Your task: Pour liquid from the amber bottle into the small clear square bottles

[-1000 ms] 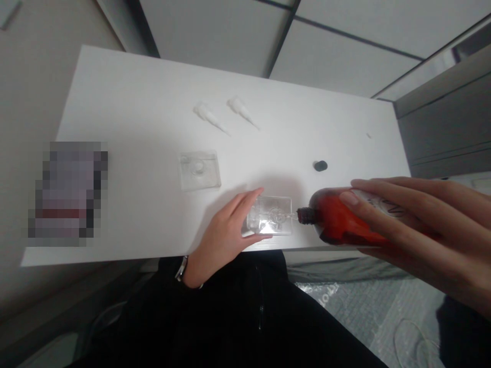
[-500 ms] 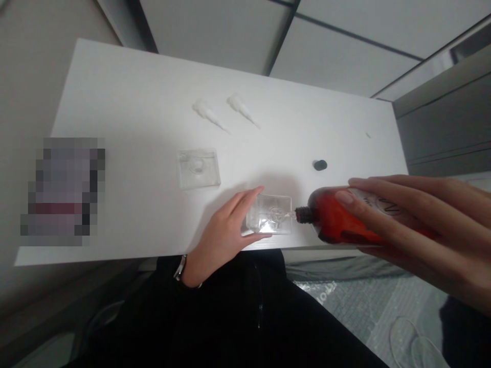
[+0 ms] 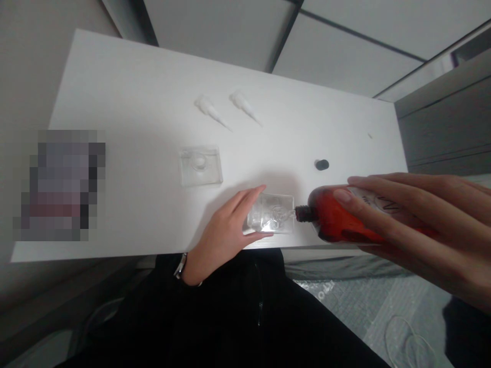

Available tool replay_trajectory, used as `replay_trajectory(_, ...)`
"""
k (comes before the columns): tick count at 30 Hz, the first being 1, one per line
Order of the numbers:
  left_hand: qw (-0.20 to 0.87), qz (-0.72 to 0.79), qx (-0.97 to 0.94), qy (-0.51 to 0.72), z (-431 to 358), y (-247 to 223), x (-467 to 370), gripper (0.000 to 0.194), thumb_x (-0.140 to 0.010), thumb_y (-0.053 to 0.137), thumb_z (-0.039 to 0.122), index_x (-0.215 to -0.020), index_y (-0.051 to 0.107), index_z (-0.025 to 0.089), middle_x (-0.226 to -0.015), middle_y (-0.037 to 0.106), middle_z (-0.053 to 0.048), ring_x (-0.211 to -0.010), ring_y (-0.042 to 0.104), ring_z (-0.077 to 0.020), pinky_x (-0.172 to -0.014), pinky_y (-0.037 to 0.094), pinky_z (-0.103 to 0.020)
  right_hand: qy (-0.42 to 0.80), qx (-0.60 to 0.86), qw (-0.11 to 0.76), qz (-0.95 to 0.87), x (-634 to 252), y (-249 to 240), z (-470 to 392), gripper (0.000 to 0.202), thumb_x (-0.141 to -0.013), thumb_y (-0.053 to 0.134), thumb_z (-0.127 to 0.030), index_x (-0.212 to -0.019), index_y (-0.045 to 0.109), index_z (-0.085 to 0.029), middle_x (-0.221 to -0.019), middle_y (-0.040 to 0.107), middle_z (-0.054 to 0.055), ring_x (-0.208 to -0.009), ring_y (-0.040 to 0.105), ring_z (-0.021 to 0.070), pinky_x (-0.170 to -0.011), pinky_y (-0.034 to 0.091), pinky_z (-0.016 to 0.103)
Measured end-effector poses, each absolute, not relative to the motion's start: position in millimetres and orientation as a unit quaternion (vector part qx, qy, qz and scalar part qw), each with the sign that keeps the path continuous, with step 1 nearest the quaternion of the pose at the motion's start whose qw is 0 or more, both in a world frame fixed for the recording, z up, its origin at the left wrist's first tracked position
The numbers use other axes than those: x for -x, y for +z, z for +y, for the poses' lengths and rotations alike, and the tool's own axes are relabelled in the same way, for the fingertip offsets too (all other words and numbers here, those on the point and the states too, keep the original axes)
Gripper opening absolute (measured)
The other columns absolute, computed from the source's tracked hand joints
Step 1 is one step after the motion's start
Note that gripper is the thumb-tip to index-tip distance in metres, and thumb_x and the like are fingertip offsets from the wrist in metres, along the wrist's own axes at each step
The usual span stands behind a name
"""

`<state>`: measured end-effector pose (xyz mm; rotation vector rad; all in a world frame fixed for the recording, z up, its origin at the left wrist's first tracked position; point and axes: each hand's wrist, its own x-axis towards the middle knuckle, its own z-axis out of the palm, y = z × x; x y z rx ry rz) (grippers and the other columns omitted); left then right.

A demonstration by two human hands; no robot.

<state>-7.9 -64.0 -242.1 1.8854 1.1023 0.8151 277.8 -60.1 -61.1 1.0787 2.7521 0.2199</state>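
My left hand [image 3: 226, 230], with a metal band at the wrist, grips a clear rectangular container [image 3: 270, 213] near the table's front edge, thumb and fingers on opposite sides. From the right, my right hand [image 3: 418, 214] holds a red bottle [image 3: 337, 214] with a pale label, tilted with its dark threaded neck toward the container. Clear liquid runs from the bottle's mouth into the container. A second clear square container [image 3: 200, 166] lies on the table to the upper left of my left hand.
Two white pointed nozzles [image 3: 213, 112] [image 3: 246, 108] lie toward the back of the white table [image 3: 126, 102]. A small dark cap [image 3: 321, 164] sits above the bottle's neck. A blurred-out object [image 3: 57, 186] is at the left edge.
The view has shifted slightly. Both hands keep their holds, and liquid still flows from the bottle into the container.
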Motion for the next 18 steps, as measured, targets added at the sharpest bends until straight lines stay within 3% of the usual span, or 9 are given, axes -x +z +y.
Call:
replay_trajectory(6, 0.393, 0.435, -0.741, 0.328, -64.5, -243.2, 7.5, 0.09, -0.087, 0.089, 0.041, -0.163, 0.043, 0.032, -0.155, 0.064, -0.012, -0.143, 0.064, -0.0317, -0.123, 0.054, -0.047, 0.067, -0.352, 0.098, 0.928, -275.1, -59.6, -59.3, 0.082, -0.106, 0.057, -0.023, -0.177, 0.016, -0.032, -0.162, 0.058, 0.02, -0.139, 0.064, 0.047, -0.097, 0.062, 0.064)
replay_trajectory(15, 0.389, 0.432, -0.745, 0.328, -64.2, -243.7, 7.1, 0.088, -0.087, 0.088, 0.042, -0.162, 0.043, 0.028, -0.155, 0.064, -0.013, -0.142, 0.065, -0.0302, -0.122, 0.054, -0.044, 0.074, -0.349, 0.082, 0.931, -278.3, -66.1, -60.2, 0.072, -0.109, 0.048, -0.021, -0.175, 0.023, -0.034, -0.16, 0.06, 0.017, -0.136, 0.067, 0.0446, -0.093, 0.063, 0.065)
replay_trajectory(18, 0.389, 0.429, -0.745, 0.331, -64.6, -244.7, 7.1, 0.089, -0.088, 0.088, 0.042, -0.162, 0.042, 0.028, -0.156, 0.063, -0.012, -0.143, 0.064, -0.0298, -0.124, 0.052, -0.045, 0.059, -0.409, 0.012, 0.911, -270.9, -63.7, -57.8, 0.063, -0.109, 0.046, -0.017, -0.164, 0.043, -0.05, -0.149, 0.072, 0.0, -0.128, 0.074, 0.0332, -0.093, 0.068, 0.056)
